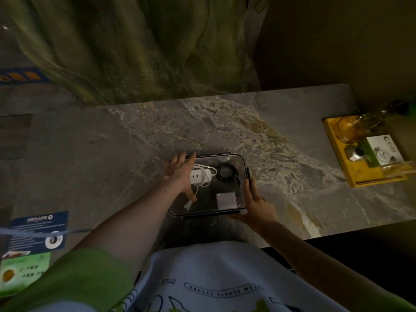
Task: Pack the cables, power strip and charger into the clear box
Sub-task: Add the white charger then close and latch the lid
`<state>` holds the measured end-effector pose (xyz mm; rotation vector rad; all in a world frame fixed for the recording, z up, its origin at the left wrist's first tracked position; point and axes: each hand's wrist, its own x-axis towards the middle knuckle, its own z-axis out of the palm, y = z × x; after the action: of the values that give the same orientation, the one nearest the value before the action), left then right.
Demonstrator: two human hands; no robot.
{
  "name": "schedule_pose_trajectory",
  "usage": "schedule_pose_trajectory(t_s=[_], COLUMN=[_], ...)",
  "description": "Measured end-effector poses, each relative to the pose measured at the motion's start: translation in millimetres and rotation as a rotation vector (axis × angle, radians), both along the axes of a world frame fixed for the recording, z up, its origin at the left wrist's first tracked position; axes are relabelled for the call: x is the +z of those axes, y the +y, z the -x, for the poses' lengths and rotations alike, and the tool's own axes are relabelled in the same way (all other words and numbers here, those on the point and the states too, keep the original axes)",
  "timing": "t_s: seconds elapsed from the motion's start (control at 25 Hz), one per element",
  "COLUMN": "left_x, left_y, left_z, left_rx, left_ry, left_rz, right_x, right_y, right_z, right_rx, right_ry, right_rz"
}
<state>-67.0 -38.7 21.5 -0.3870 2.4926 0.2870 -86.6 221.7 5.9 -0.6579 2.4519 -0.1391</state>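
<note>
A clear box [240,165] with a clear lid over it stands on the marble table, right in front of me. Through the lid I see a white power strip [199,175] with its white cable, a coiled black cable [227,173] and a white square charger [225,200]. My left hand [181,174] lies flat on the lid's left side, fingers spread, thumb pointing back toward me. My right hand [256,203] grips the box's near right corner, its fingers along the right edge by a dark latch [248,173].
A yellow tray [351,176] with glassware and a white carton sits at the table's right end. Printed leaflets [38,233] lie at the near left. A green-grey curtain hangs behind the table. The light is dim.
</note>
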Motion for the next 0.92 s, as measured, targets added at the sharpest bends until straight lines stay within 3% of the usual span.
schedule_pose_trajectory(t_s=[0.4,0.64,0.92], left_x=[-8,-17,-3], left_y=[-4,-9,-5], left_z=[-14,-35,-41], left_rx=[0.009,-0.091,-0.118], left_ry=[0.076,0.060,0.010], left_rz=[-0.118,-0.123,-0.097], right_x=[-2,-2,14], right_y=[3,0,-13], right_z=[-1,1,20], right_rx=[-0.021,-0.013,0.159], right_ry=[-0.012,-0.046,0.037], right_rz=[0.045,0.039,-0.115])
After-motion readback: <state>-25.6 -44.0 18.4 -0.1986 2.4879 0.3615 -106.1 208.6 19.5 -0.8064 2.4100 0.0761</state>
